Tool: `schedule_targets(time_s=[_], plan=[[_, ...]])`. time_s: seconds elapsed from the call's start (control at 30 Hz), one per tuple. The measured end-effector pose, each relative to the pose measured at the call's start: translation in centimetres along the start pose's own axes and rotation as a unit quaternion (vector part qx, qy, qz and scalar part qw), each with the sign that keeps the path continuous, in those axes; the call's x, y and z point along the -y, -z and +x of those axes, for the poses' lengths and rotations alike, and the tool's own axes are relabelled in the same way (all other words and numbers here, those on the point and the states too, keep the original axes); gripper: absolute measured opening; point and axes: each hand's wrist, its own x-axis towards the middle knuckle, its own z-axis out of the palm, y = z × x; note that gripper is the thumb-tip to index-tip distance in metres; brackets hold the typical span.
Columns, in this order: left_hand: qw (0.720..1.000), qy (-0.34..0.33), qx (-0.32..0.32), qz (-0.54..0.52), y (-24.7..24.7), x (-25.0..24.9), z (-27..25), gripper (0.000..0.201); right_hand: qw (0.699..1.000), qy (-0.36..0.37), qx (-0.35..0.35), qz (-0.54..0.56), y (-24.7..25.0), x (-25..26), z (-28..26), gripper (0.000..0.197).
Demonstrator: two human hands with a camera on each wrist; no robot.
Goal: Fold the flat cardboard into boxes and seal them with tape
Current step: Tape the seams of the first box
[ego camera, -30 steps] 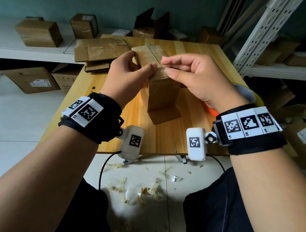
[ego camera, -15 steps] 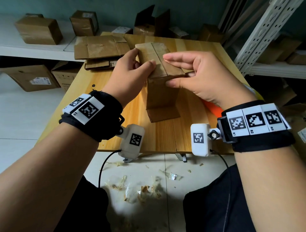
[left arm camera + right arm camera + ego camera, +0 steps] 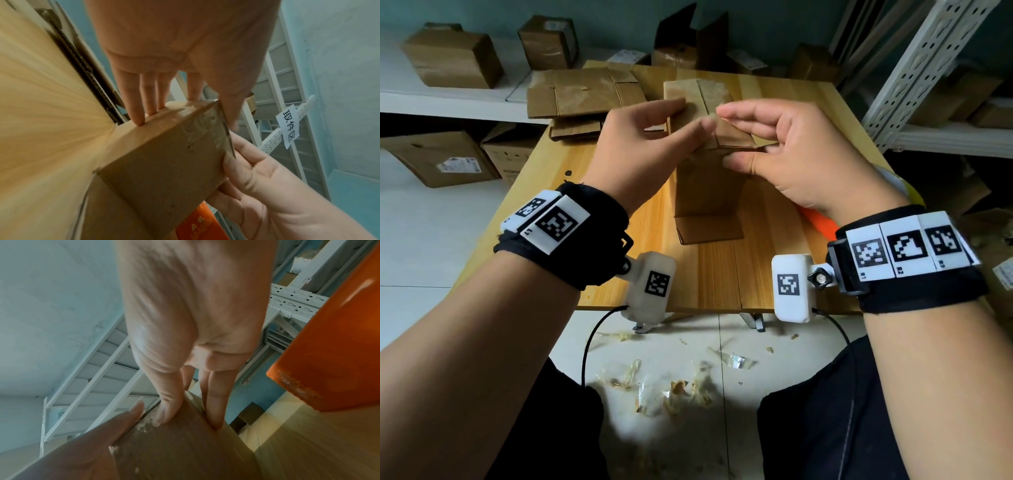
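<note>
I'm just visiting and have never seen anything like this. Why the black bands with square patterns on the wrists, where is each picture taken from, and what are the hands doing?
No machine here: a person works with bare hands. The wrist bands carry printed markers, and a small white camera hangs under each wrist. The big picture comes from a camera on the person's head, looking down. The other two look along each hand from the wrists.

On the wooden table stands a tall box, upright, its top flaps folded shut. The left hand and right hand hold it near the top, fingers on the flaps and thumbs on the near side. Flat cardboard lies at the table's far left. Something orange shows past the right wrist; I cannot tell what it is.
</note>
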Motion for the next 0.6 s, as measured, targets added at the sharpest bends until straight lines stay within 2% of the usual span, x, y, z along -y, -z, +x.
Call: schedule_targets(time_s=[0.07, 0.13, 0.27, 0.4, 0.6], plan=[[0.999, -0.005, 0.050, 0.011, 0.3, 0.0, -0.2, 0.100, 1.000, -0.001, 0.002, 0.003, 0.1, -0.1, -0.1, 0.063], [0.996, -0.029, 0.079, 0.032, 0.5, -0.1, -0.3, 0.105, 1.000, 0.000, 0.005, 0.003, 0.1, -0.1, -0.1, 0.064], [0.994, -0.039, 0.094, 0.030, 1.0, -0.1, -0.3, 0.101, 1.000, -0.001, 0.015, -0.006, 0.1, 0.1, -0.1, 0.058], [0.994, -0.038, 0.092, 0.032, 1.5, 0.2, -0.3, 0.094, 1.000, 0.006, -0.009, 0.023, 0.1, 0.5, -0.1, 0.046], [0.992, -0.060, 0.101, 0.055, 1.5, -0.1, -0.1, 0.064, 0.997, 0.005, -0.056, 0.057, -0.4, 0.7, 0.0, 0.044]])
